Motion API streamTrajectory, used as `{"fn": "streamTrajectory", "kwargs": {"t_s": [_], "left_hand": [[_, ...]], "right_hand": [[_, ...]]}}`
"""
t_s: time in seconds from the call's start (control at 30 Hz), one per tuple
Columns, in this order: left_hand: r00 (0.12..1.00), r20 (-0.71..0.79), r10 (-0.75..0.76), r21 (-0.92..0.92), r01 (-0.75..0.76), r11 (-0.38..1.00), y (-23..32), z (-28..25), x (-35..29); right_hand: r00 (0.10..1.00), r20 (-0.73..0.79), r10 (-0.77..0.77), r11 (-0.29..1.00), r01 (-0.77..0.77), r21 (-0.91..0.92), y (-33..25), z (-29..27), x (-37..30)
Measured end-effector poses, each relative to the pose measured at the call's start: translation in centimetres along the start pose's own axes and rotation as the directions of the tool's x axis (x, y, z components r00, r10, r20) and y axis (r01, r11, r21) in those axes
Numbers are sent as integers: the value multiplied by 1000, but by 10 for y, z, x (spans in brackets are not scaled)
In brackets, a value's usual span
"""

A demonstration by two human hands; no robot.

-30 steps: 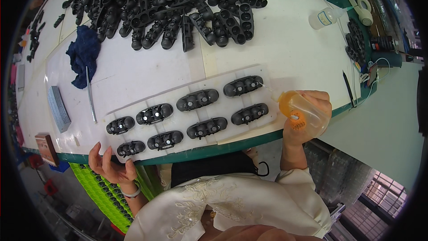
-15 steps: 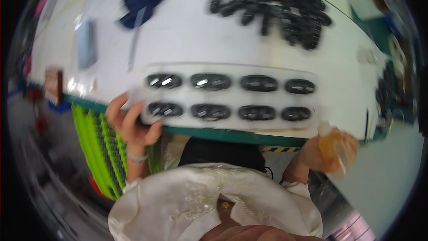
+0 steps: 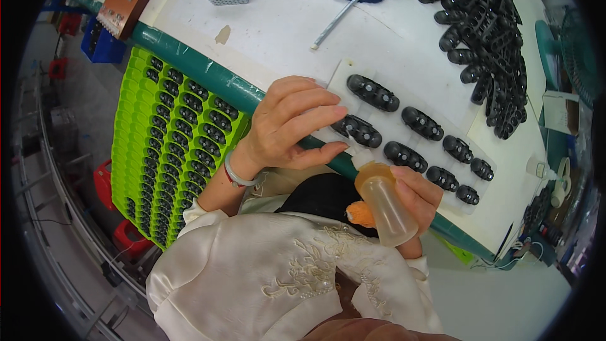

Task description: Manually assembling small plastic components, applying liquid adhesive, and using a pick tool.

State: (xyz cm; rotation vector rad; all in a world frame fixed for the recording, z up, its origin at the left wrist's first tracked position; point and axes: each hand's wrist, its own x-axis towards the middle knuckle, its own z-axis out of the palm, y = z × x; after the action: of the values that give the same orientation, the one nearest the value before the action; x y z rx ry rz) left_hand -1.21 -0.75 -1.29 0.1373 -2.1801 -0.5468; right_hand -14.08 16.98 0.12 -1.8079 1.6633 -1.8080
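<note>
Translucent plastic is filling the right hand [image 3: 418, 194], whose fingers are wrapping around a bottle [image 3: 386, 208] above the green table edge [image 3: 189, 57], its nozzle pointing toward a white board's [image 3: 388, 127] left end. There the left hand [image 3: 293, 123] is curving, thumb and fingers standing apart; any contact cannot be told. Eight black parts [image 3: 372, 93] are lying on the board in two rows.
</note>
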Motion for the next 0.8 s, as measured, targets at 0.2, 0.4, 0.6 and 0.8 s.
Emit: {"fn": "streamTrajectory", "kwargs": {"t_s": [0.2, 0.4, 0.6, 0.8], "left_hand": [[1000, -21, -12, -66, 10, 998, -3, 2, 1], [1000, -26, -16, -95, 13, 995, -2, 2, 1], [997, -40, -61, -115, 56, 992, 1, 1, 1], [998, -17, -67, -106, 65, 992, 2, 2, 4]], "right_hand": [[999, 11, 33, 988, -31, -152, -1, 4, 6], [998, 66, -8, 945, 30, -326, 0, 2, 9], [1000, 7, 19, 925, -15, -380, -4, 0, 4], [999, -26, 44, 943, -51, -329, 0, -2, 1]]}}
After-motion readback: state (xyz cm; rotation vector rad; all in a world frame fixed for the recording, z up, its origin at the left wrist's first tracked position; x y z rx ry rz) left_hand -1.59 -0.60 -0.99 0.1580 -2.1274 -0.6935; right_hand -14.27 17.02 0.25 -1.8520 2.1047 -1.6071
